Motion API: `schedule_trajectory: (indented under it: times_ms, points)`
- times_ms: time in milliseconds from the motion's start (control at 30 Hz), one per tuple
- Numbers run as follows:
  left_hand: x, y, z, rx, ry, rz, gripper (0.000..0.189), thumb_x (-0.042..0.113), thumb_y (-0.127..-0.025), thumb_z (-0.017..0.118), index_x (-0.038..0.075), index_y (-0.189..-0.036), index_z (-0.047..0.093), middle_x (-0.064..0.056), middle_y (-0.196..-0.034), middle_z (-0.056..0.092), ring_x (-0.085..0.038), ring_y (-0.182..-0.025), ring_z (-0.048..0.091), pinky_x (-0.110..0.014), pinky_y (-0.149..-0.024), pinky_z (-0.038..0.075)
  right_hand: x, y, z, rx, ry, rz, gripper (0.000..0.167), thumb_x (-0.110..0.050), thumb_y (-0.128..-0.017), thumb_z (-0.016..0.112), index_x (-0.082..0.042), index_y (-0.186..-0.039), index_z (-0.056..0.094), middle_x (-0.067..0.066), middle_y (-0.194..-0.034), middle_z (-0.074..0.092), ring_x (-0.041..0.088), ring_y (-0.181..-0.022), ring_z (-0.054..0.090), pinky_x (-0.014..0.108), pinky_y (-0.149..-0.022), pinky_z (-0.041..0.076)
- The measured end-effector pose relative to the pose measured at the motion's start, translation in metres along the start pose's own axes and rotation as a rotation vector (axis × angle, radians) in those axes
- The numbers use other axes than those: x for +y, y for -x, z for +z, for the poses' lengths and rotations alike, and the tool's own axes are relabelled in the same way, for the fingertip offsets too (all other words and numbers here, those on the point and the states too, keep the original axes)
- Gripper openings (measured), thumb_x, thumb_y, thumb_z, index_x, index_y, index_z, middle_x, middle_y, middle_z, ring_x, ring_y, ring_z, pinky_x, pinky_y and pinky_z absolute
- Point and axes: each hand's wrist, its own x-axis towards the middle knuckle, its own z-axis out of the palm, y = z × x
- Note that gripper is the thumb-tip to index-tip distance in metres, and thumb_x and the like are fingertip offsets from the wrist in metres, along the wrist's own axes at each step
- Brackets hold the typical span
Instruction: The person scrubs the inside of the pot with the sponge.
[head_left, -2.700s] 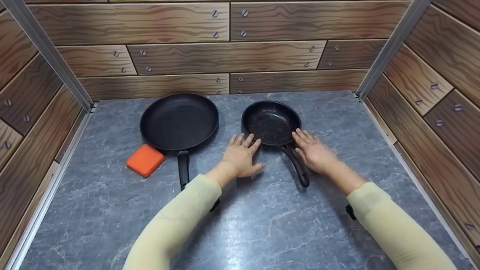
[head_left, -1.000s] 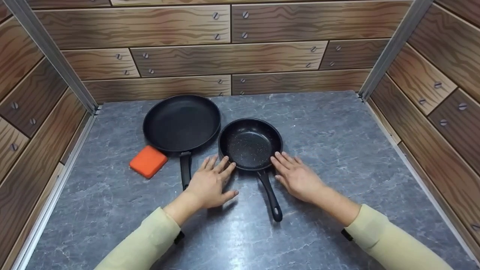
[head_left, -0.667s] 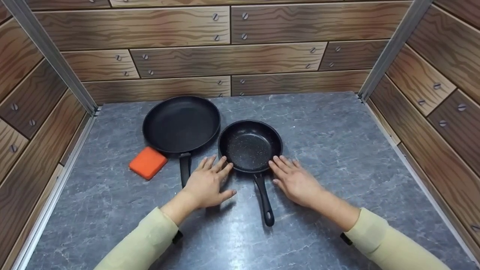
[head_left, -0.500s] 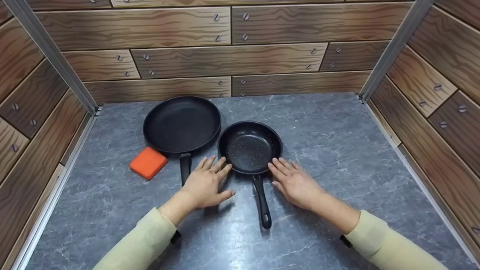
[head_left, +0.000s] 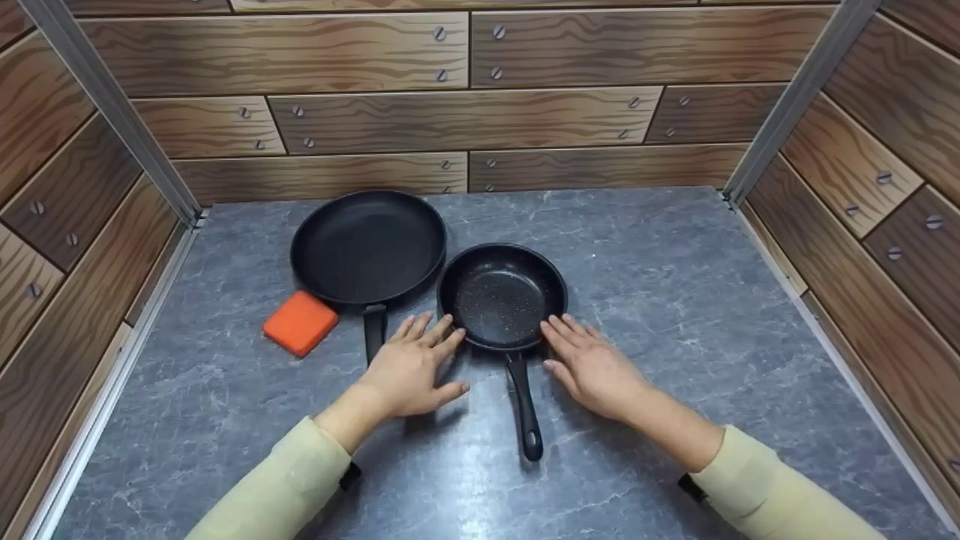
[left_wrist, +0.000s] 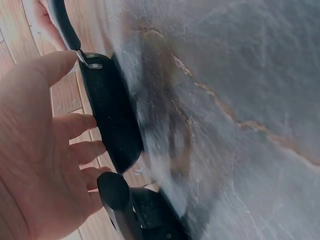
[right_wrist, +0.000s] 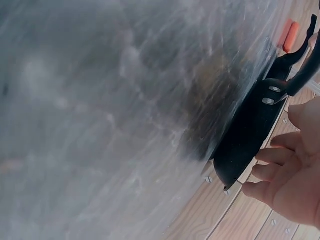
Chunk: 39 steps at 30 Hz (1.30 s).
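A small speckled black frying pan (head_left: 501, 300) lies on the table, its handle (head_left: 528, 412) pointing towards me. My left hand (head_left: 411, 369), fingers spread, has its fingertips at the pan's near left rim. Opposite it, the fairly straight fingers of my right hand (head_left: 598, 373) meet the near right rim. Both wrist views show fingertips against the small pan's side wall (left_wrist: 112, 112). Just beyond on the left sits a larger black frying pan (head_left: 367, 247), rim close to the small one; my left hand partly hides its handle (head_left: 374, 330).
An orange square sponge-like block (head_left: 300, 322) lies by the larger pan's near left edge. Wood-patterned walls (head_left: 465, 124) with metal corner posts (head_left: 112, 112) enclose the grey marbled table (head_left: 660, 270) at the back and sides.
The small pan has slid left and nearer to me, up beside the larger pan, and its handle has swung to point straighter at me. Both hands moved along with it; lately they barely move.
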Motion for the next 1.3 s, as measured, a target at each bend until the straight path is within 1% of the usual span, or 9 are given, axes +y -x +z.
schedule_trajectory:
  times_ms: [200,333,467,600,700,833,933,1033,1300]
  points:
    - [-0.008,0.003,-0.005,0.053,0.017,-0.005,0.086,0.067,-0.101,0.055,0.014,-0.167,0.037,-0.016,-0.171,0.032,-0.043,-0.157,0.026,-0.055,-0.128,0.017,-0.005,0.0,0.0,0.185,-0.185,0.078,0.062,-0.031,-0.108,0.063,0.001,-0.158,0.046,0.023,-0.159,0.047,0.042,-0.146,0.046,0.058,-0.118,0.036]
    - [-0.019,0.009,-0.019,0.119,0.026,-0.029,0.086,0.064,-0.101,0.058,0.013,-0.167,0.036,-0.017,-0.17,0.032,-0.045,-0.157,0.026,-0.058,-0.127,0.016,-0.011,0.0,-0.003,0.309,-0.333,0.153,0.055,-0.027,-0.105,0.07,-0.002,-0.152,0.056,0.022,-0.15,0.058,0.041,-0.138,0.056,0.055,-0.114,0.043]
    - [-0.038,0.019,-0.037,0.177,0.033,-0.093,0.086,0.064,-0.101,0.058,0.014,-0.167,0.035,-0.017,-0.17,0.032,-0.045,-0.156,0.027,-0.06,-0.126,0.017,-0.019,0.0,-0.007,0.349,-0.485,0.247,0.045,-0.024,-0.103,0.073,-0.003,-0.142,0.067,0.017,-0.134,0.071,0.032,-0.118,0.071,0.049,-0.101,0.055]
    - [-0.063,0.032,-0.051,0.212,0.064,-0.179,0.086,0.065,-0.102,0.056,0.014,-0.167,0.034,-0.016,-0.171,0.03,-0.045,-0.157,0.024,-0.059,-0.127,0.013,-0.024,0.0,-0.006,0.313,-0.644,0.335,0.034,-0.019,-0.102,0.073,0.0,-0.131,0.074,0.011,-0.114,0.079,0.022,-0.098,0.075,0.036,-0.087,0.06]
    - [-0.084,0.042,-0.056,0.234,0.107,-0.24,0.087,0.064,-0.103,0.055,0.011,-0.168,0.032,-0.018,-0.171,0.027,-0.046,-0.158,0.019,-0.059,-0.127,0.009,-0.026,0.001,-0.005,0.256,-0.788,0.39,0.032,-0.016,-0.103,0.072,0.004,-0.128,0.074,0.014,-0.108,0.079,0.027,-0.094,0.077,0.033,-0.081,0.062]
    - [-0.11,0.058,-0.059,0.259,0.168,-0.318,0.087,0.063,-0.104,0.053,0.008,-0.167,0.031,-0.021,-0.172,0.024,-0.049,-0.158,0.015,-0.06,-0.127,0.007,-0.03,0.003,-0.003,0.16,-0.998,0.449,0.04,-0.017,-0.104,0.069,0.01,-0.135,0.067,0.025,-0.115,0.076,0.038,-0.097,0.077,0.041,-0.081,0.063]
    - [-0.127,0.07,-0.058,0.266,0.207,-0.372,0.087,0.062,-0.104,0.054,0.006,-0.167,0.031,-0.023,-0.172,0.024,-0.051,-0.158,0.015,-0.062,-0.127,0.008,-0.033,0.005,-0.003,0.091,-1.12,0.48,0.048,-0.019,-0.105,0.067,0.013,-0.141,0.059,0.03,-0.121,0.072,0.04,-0.102,0.076,0.045,-0.086,0.062]
    - [-0.141,0.081,-0.055,0.26,0.231,-0.411,0.087,0.06,-0.104,0.057,0.004,-0.166,0.032,-0.027,-0.17,0.026,-0.054,-0.156,0.017,-0.064,-0.126,0.01,-0.036,0.006,-0.001,0.037,-1.197,0.512,0.053,-0.02,-0.105,0.066,0.013,-0.145,0.054,0.03,-0.121,0.072,0.038,-0.102,0.076,0.045,-0.088,0.062]
    - [-0.166,0.096,-0.038,0.212,0.293,-0.457,0.089,0.054,-0.101,0.066,-0.001,-0.164,0.034,-0.034,-0.166,0.028,-0.06,-0.152,0.02,-0.071,-0.121,0.017,-0.042,0.005,0.01,-0.057,-1.328,0.599,0.062,-0.021,-0.103,0.068,0.011,-0.152,0.047,0.025,-0.121,0.073,0.025,-0.094,0.076,0.04,-0.084,0.063]
